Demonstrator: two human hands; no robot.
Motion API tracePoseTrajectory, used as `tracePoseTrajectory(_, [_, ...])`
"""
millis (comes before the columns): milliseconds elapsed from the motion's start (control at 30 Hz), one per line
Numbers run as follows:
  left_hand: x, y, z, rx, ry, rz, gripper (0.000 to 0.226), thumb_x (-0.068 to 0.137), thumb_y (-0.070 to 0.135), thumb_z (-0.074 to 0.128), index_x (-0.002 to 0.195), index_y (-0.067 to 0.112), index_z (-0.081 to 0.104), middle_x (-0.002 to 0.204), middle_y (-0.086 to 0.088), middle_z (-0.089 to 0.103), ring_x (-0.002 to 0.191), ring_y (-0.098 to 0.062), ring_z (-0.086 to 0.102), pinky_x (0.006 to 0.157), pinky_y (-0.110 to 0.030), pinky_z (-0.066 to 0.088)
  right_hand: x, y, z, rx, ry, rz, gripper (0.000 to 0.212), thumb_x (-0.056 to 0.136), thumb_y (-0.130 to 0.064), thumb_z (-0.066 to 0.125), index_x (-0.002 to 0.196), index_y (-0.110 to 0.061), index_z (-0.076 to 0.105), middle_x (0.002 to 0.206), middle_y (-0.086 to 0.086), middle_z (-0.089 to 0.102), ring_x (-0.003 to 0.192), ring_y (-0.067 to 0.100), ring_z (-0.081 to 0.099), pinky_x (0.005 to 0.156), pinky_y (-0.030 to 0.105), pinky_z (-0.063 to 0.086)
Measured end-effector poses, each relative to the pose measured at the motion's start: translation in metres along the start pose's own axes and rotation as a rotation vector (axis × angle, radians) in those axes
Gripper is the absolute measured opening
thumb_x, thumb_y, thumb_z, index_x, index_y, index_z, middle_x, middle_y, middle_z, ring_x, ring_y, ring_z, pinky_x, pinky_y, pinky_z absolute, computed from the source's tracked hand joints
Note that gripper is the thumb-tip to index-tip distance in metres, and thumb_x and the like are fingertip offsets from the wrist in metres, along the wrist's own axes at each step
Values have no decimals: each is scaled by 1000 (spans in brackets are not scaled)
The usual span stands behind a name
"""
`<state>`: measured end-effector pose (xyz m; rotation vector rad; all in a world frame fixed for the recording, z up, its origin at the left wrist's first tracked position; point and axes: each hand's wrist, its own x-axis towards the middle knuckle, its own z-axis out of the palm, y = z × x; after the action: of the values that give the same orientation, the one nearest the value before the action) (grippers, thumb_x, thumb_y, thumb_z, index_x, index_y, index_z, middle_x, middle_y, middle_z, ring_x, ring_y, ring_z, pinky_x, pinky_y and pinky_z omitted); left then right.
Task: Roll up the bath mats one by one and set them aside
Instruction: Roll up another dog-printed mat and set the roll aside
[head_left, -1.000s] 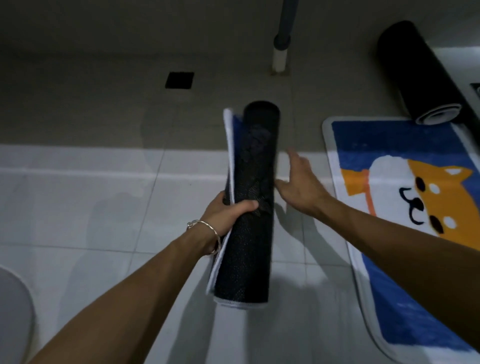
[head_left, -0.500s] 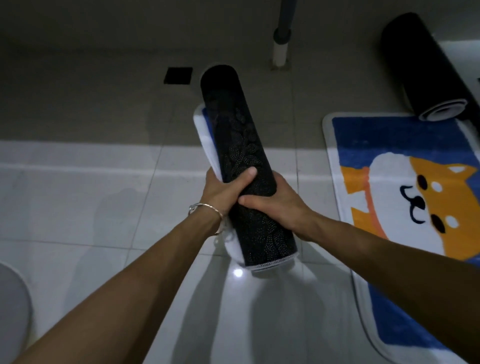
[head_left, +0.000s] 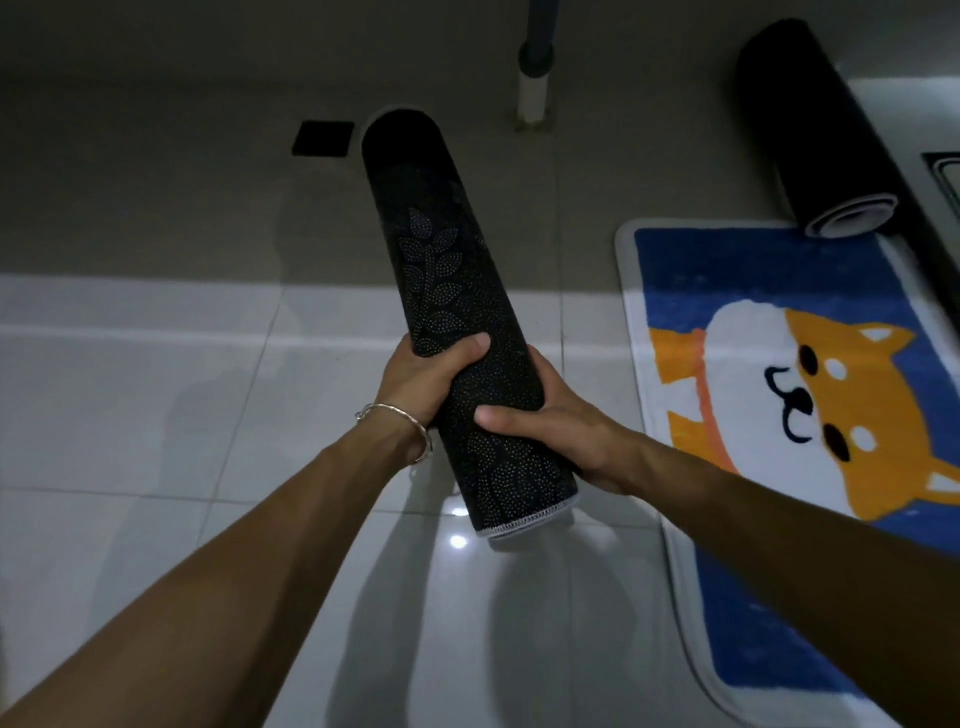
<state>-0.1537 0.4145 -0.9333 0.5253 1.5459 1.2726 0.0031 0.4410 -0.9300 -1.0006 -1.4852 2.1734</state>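
Both hands grip a rolled black mat above the tiled floor: left hand, right hand. Another roll lies aside, apparently finished. The dog-print mat remains flat, unrolled.

The floor is tiled with large glossy pale squares and thin grout lines. Its far part, from 10 to 2 o'clock, lies in shadow and looks grey. 2 small glare spots shine on a tile near the centre. At 3 o'clock a blue dog mat lies flat, its white border running down toward 5 o'clock. At 1 o'clock lies 1 black roll, its near end at that mat's far edge. A dark square drain sits at 11 o'clock, and a post stands at 12 o'clock.
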Motion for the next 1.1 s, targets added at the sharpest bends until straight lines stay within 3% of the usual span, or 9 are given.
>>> tracePoseTrajectory(267, [11, -8, 58, 192, -51, 165, 38, 77, 26, 76, 111, 14, 63, 99, 5, 70, 81, 0, 68, 64, -11, 52, -16, 6, -45, -50, 259, -24, 48, 74, -6, 77, 99, -39, 53, 92, -13, 70, 83, 2, 69, 70, 18, 55])
tracePoseTrajectory(400, [22, -13, 103, 175, -83, 191, 59, 79, 34, 73, 129, 15, 49, 115, 3, 65, 98, -6, 65, 78, -17, 53, -24, -1, -84, -79, 353, -44, 49, 74, -2, 76, 109, -32, 56, 94, -7, 72, 84, 8, 70, 72, 22, 57])
tracePoseTrajectory(567, [39, -19, 159, 310, -223, 200, 46, 96, 47, 40, 139, 33, 37, 132, 8, 54, 115, -11, 54, 100, -38, 44, -29, -15, -151, -194, 501, -51, 67, 63, -15, 82, 120, -32, 52, 102, -6, 70, 93, 12, 68, 89, 39, 54])
tracePoseTrajectory(700, [38, -47, 203, 623, -288, 351, 43, 98, 46, 21, 139, 41, 33, 125, 18, 48, 112, -2, 46, 82, -16, 35, -36, -20, -208, -268, 599, -104, 57, 65, -14, 82, 110, -34, 54, 98, -8, 69, 91, 10, 67, 89, 40, 54])
tracePoseTrajectory(767, [37, -70, 224, 794, -320, 478, 49, 97, 50, 12, 134, 32, 40, 129, 10, 50, 119, -10, 48, 89, -13, 34, -40, -19, -235, -306, 629, -120, 57, 64, -17, 82, 109, -37, 53, 97, -10, 69, 91, 10, 66, 88, 41, 54])
tracePoseTrajectory(867, [53, -98, 252, 1089, -334, 670, 68, 97, 49, 4, 139, 9, 40, 135, -14, 52, 126, -26, 43, 105, -26, 30, -50, -13, -270, -401, 645, -112, 66, 59, -24, 79, 114, -44, 49, 100, -12, 68, 94, 11, 65, 87, 42, 54])
tracePoseTrajectory(900, [57, -100, 264, 1161, -370, 685, 66, 96, 47, 5, 145, 12, 31, 140, -15, 46, 130, -29, 40, 108, -31, 29, -53, -11, -280, -435, 641, -101, 68, 60, -24, 79, 117, -44, 47, 101, -12, 67, 95, 12, 65, 86, 42, 54])
tracePoseTrajectory(1000, [73, -107, 286, 1482, -395, 623, 83, 75, 58, -19, 151, 28, -2, 159, -6, 4, 146, -30, 3, 117, -46, 7, -60, -6, -309, -498, 640, -92, 70, 66, -21, 79, 121, -43, 43, 102, -12, 65, 94, 10, 64, 85, 40, 55])
tracePoseTrajectory(1100, [101, -107, 288, 1634, -328, 590, 92, 72, 71, -26, 150, 32, 2, 159, -5, 4, 146, -33, 2, 113, -55, 6, -56, 1, -329, -498, 643, -85, 63, 67, -20, 79, 115, -45, 46, 97, -15, 66, 89, 6, 65, 82, 36, 56])
